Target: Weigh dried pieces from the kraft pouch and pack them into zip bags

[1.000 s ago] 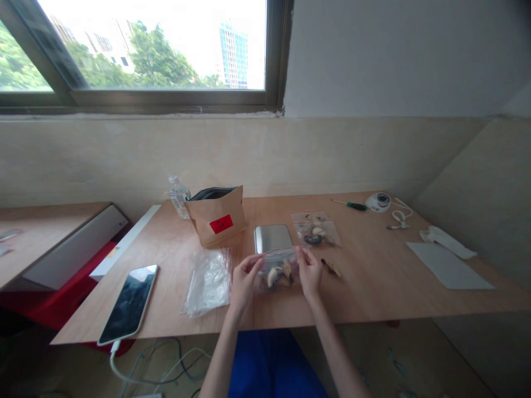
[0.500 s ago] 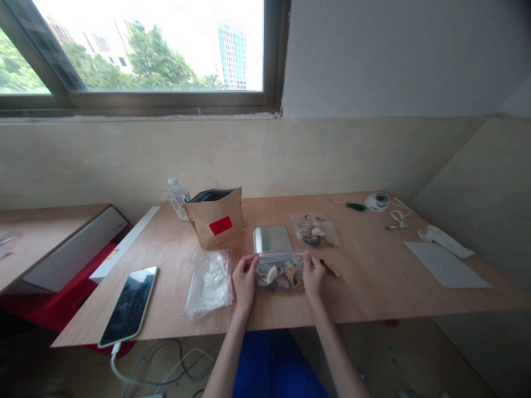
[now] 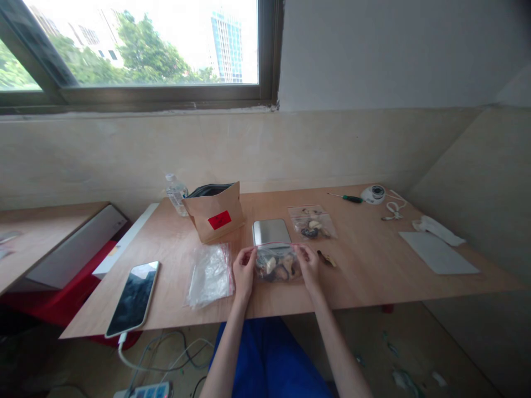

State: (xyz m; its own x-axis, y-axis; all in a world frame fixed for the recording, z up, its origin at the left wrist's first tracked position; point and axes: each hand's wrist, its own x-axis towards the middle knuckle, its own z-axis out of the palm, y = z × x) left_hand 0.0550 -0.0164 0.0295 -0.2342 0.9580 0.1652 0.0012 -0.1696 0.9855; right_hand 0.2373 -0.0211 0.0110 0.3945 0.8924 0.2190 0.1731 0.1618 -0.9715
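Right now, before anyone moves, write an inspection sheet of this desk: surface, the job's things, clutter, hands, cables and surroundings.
Surface: light wooden desk top, no spills seen.
Job's things: red-sealed zip bag of dark and pale pieces; second zip bag beyond it; flat metal scale; loose piece right of the bag.
Clutter: kraft paper pouch with red label, crumpled plastic bag, water bottle, smartphone, screwdriver, white cloth.
Hands: left hand and right hand pinch the bag's two sides.
Cables: white cable running down from the phone; power strip below.
Surroundings: window onto trees and a tower; scraps on the floor.
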